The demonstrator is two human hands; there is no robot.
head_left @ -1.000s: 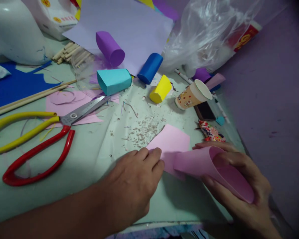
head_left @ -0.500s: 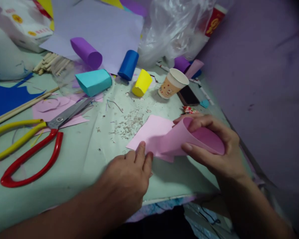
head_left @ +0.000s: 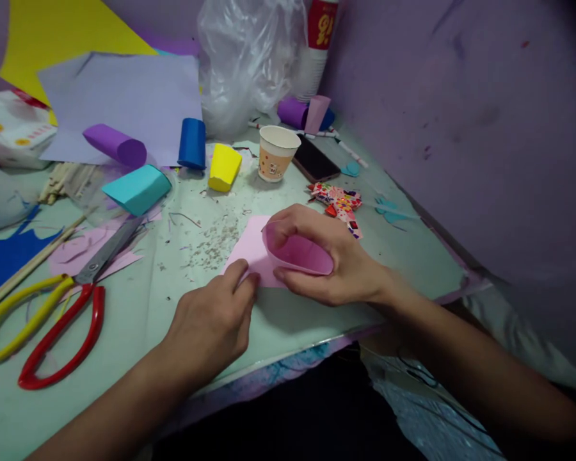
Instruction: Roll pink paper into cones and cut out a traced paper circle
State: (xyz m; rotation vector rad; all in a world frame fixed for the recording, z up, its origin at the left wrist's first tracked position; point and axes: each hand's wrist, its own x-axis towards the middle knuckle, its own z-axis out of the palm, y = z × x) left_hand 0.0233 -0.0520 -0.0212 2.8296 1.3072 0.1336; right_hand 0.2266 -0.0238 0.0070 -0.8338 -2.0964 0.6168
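My right hand (head_left: 340,256) is wrapped round a pink paper tube (head_left: 303,252), thumb on the near side and fingers curled over the far rim. The tube's wide opening faces me. Its lower end meets a flat pink paper piece (head_left: 250,246) on the table; the hand partly hides that contact. My left hand (head_left: 214,314) rests at the paper's near left edge, with its fingertips pressing down on it and its thumb out of sight. Scissors (head_left: 89,272) with one yellow and one red handle lie open to the left.
Behind stand a paper cup (head_left: 276,153), a yellow paper piece (head_left: 224,168), a blue tube (head_left: 192,144), a turquoise tube (head_left: 138,189) and a purple tube (head_left: 116,146). A phone (head_left: 315,159) and a patterned paper shape (head_left: 336,198) lie right, near the purple wall (head_left: 461,160).
The view has swung right, so the table items appear further left. My right hand has tipped the pink tube more upright over the flat paper. My left hand stays at the paper's edge.
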